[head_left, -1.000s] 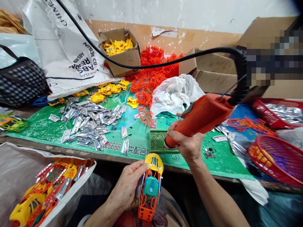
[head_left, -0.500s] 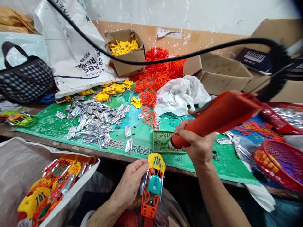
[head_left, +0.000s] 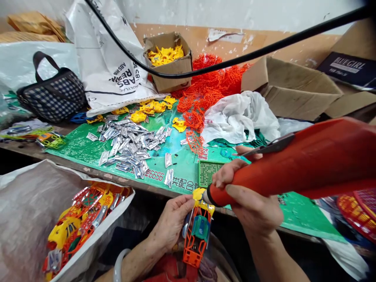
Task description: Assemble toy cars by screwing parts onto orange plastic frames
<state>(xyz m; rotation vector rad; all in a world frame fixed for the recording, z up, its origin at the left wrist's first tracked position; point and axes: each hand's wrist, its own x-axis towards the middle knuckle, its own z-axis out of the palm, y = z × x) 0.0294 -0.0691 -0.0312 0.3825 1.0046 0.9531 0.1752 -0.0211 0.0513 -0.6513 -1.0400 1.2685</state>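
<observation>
My left hand (head_left: 174, 219) pinches a toy car (head_left: 197, 243) by its yellow front end. The car has an orange lattice frame and a green piece in its middle. Wrapped round a red electric screwdriver (head_left: 282, 160), my right hand (head_left: 252, 199) tilts it down to the left. The screwdriver's nose meets the car's yellow front; the exact contact point is hidden. Just behind the car, a green tray (head_left: 202, 174) of small screws lies on the table, partly covered by my right hand.
Silver parts (head_left: 129, 145) lie heaped on the green mat (head_left: 79, 150). A plastic bag (head_left: 26, 207) of toy cars is at lower left. Behind stand a cardboard box (head_left: 173, 72) of yellow parts, a pile of orange frames (head_left: 202, 94) and another carton (head_left: 302, 98). A black cable (head_left: 241, 62) crosses above.
The screwdriver's nose has come from over the screw tray down and left onto the car's yellow front. My left hand still holds the car. The whole view has shifted somewhat.
</observation>
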